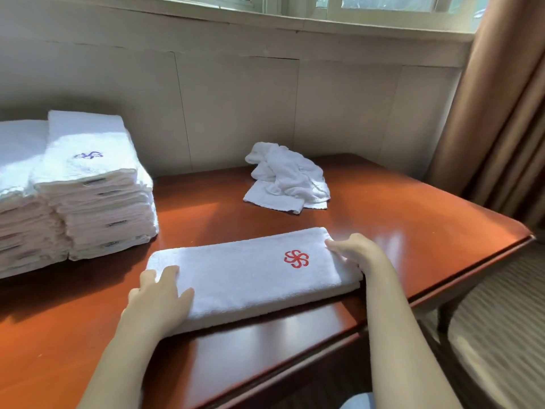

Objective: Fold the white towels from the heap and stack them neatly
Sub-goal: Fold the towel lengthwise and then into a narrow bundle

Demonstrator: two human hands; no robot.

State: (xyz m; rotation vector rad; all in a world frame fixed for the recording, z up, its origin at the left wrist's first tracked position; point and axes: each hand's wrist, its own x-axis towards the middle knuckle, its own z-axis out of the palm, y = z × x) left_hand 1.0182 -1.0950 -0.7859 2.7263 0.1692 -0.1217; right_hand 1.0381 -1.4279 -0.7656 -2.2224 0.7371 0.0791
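A white towel (244,276) folded into a long strip lies on the wooden table (398,225), with a red flower logo near its right end. My left hand (160,293) lies flat on the towel's left end, fingers spread. At the towel's right end my right hand (354,249) touches the edge with its fingers; the fingertips are partly hidden. A small crumpled heap of white towels (287,178) sits at the back of the table. A tall stack of folded towels (94,187) with a blue logo on top stands at the left.
A second stack of folded towels (20,196) stands at the far left edge of the view. A brown curtain (507,113) hangs at the right, with striped carpet (507,320) below. The table backs onto a panelled wall (236,98) under a window.
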